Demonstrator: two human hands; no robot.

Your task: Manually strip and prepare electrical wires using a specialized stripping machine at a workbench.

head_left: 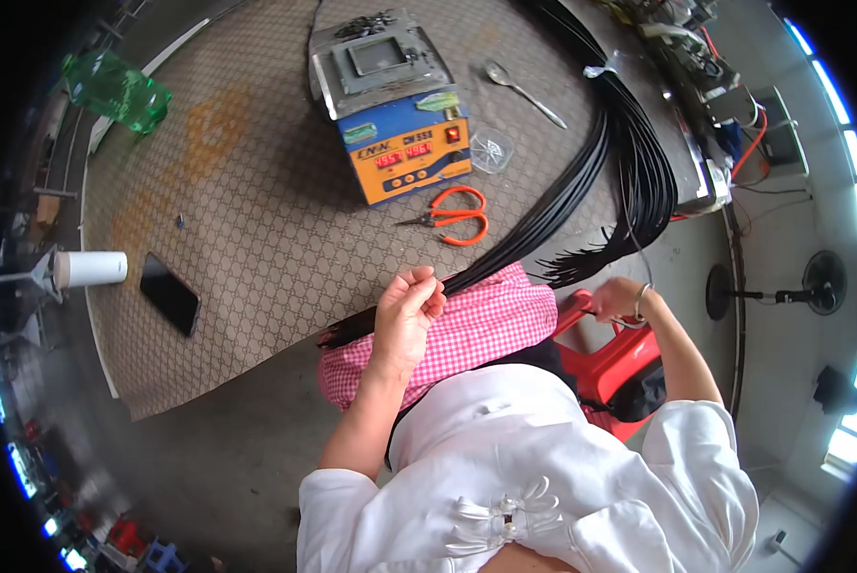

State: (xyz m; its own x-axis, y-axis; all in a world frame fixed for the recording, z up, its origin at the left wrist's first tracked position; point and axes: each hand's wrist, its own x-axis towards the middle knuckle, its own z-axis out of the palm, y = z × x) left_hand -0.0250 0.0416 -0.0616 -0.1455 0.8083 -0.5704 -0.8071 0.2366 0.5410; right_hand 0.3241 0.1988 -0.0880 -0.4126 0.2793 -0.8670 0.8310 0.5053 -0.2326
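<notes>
Pinching the black strips [562, 196] near their loose ends with the left hand [407, 310], fingers and thumb pressed tight together on them, right at the table [256, 239] edge, above the pink checked cloth [505, 320]. Could follow the strips from the pinch up and to the right across the table, then round in a big loop at the far side. Found the right hand [619, 301] low down, touching the red plastic stool [629, 358]. Could not tell if curled shut on it or just laid there.

Looked risky in a few ways. Might slip out of the pinch, being thin and smooth and springy. Might catch on the orange scissors [452, 215] lying just beside the bundle and drag them along. Might get mixed up with the spiky loose ends sticking out near the right hand.

Could not see the very tips of the strips under the left fingers. Could not see the top of the loop, cut off at the upper edge. Could not make out the jumble of wires [734, 115] at the far right corner.
</notes>
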